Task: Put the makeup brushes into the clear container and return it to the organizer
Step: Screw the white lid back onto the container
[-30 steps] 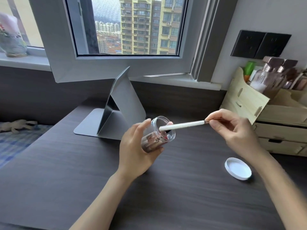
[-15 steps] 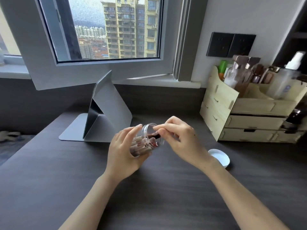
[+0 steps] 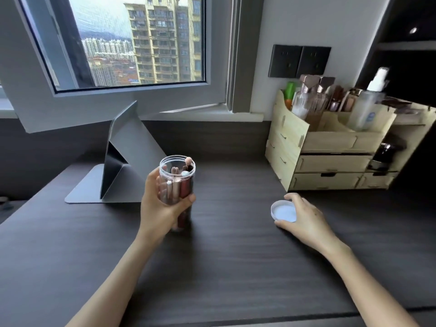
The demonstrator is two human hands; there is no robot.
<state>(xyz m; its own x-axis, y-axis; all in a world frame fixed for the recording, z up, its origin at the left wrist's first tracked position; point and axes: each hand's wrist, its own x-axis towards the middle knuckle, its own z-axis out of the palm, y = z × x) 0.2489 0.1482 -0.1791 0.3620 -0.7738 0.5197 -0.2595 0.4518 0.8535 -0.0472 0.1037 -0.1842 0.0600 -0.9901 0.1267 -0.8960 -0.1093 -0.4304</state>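
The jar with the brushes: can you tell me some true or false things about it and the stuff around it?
1. The left hand holds the clear jar upright. True.
2. The white lid is screwed onto the jar. False: it is off the jar, in the right hand's grip, by the dark desk.
3. Makeup brushes stand inside the jar. True.
4. The jar sits in the wooden organizer. False: it is out over the desk, left of the organizer.
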